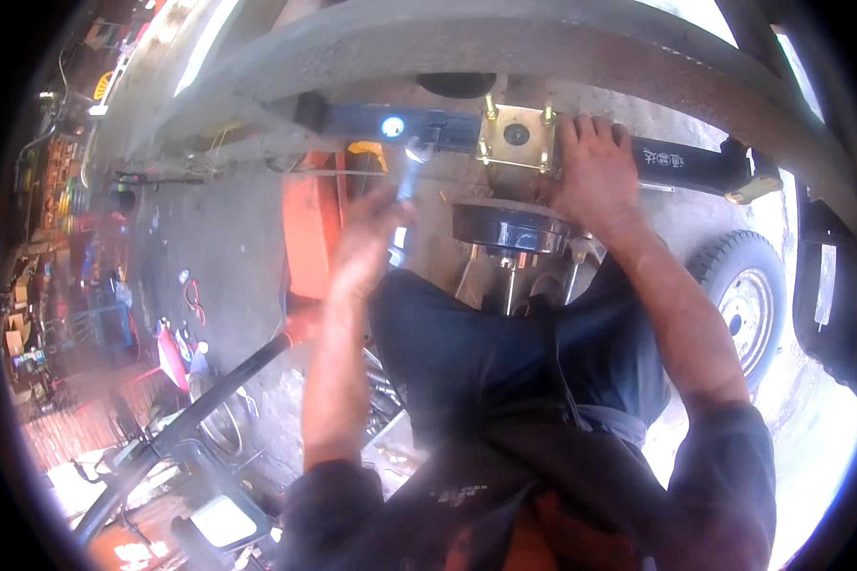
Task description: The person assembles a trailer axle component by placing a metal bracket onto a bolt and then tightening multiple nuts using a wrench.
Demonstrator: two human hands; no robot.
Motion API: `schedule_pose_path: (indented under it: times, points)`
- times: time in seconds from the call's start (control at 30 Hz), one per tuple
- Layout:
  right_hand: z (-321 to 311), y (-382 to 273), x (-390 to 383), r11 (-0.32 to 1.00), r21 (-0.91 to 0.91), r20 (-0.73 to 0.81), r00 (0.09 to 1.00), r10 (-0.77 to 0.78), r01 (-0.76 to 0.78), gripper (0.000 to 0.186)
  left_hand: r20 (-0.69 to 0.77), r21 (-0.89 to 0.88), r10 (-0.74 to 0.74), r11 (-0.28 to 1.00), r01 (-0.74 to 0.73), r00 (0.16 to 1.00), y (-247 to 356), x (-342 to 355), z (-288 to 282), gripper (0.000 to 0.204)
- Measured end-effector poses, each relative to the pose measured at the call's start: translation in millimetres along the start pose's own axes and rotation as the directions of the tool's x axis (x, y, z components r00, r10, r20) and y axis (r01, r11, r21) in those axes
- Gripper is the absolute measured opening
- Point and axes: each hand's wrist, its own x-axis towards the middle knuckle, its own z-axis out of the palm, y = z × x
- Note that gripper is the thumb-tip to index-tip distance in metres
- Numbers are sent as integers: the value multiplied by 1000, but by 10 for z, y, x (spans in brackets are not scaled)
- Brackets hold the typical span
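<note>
A dark shirt (pixel 533 457) is showing nearest, left hand (pixel 364 233) gripping a wrench (pixel 410 178), right hand (pixel 597 181) clasping a black beam (pixel 671 164).

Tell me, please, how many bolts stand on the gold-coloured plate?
4 visible bolts: one at each corner of the gold-coloured plate. More may be hidden beneath the right hand.

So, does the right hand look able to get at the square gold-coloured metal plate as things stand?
Probably yes: the right hand lies close beside the square gold-coloured metal plate, with only slim gold-coloured bolts along that edge.
</note>
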Motion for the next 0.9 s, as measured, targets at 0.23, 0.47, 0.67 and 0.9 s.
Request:
schedule_pose_path:
  times: [0.23, 0.47, 0.67, 0.9]
  points:
    - [-44, -67, 36, 1000, -1, 29, 999, -19, 19, 78, -26, -623, -99, 780, 61, 995, 87, -435, 1098, 14]
    - [-31, -44, 56, 1000, -4, 35, 999, 9, -9, 76, -196, -361, 122, 914, -187, 973, 348, -401, 1547, 14]
    - [123, 62, 18, 998, -54, -6, 1000, -21, 21, 75, -180, -433, 87, 887, -158, 980, 489, -329, 1521, 15]
    - [-114, -91, 40, 1000, 6, 17, 999, -30, 30, 76, 340, 174, -108, 983, 50, 934, 372, 448, -45, 30]
